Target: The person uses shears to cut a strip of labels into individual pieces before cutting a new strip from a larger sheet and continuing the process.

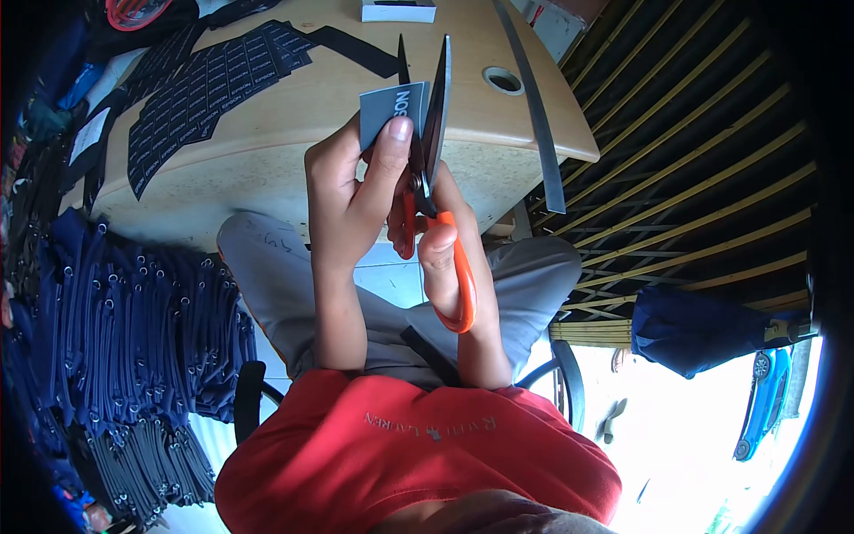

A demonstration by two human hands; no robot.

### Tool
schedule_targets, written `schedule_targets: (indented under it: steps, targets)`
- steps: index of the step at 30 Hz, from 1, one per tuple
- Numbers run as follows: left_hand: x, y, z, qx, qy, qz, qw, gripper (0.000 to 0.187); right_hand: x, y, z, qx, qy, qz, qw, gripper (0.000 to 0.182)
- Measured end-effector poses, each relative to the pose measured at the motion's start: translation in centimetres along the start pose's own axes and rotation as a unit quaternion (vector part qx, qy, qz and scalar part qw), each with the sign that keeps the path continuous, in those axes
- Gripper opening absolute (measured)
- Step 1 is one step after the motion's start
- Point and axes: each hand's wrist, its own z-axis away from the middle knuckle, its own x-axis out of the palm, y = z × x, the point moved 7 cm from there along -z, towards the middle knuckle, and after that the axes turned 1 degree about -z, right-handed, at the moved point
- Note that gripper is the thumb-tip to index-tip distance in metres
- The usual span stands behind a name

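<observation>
My left hand (356,182) pinches a small grey label (380,111) with white lettering, its thumb lying over the front. In my right hand (442,258) is a pair of scissors (434,133) with orange handles, thumb through one loop. The dark blades point away from me and stand apart, with the label's right edge beside them. Both hands are raised over my lap, in front of the table's near edge.
On the wooden table (356,125) lie sheets of dark printed labels (213,84), a dark strip (356,51) and a white box (398,11). A long metal ruler (535,107) overhangs the right edge. Navy straps with rings (151,320) are piled at left; a folding gate (694,160) stands right.
</observation>
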Motion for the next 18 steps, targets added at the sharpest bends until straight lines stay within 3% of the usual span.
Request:
schedule_targets:
  steps: [10, 18]
  targets:
    - [0.00, 0.07, 0.01, -0.001, -0.002, 0.010, 1.000, 0.027, 0.12, -0.17, -0.03, 0.004, -0.011, 0.014, 1.000, 0.073]
    - [0.04, 0.38, -0.09, 0.007, -0.003, 0.013, 1.000, 0.027, 0.28, 0.21, 0.07, 0.020, -0.012, 0.022, 0.999, 0.077]
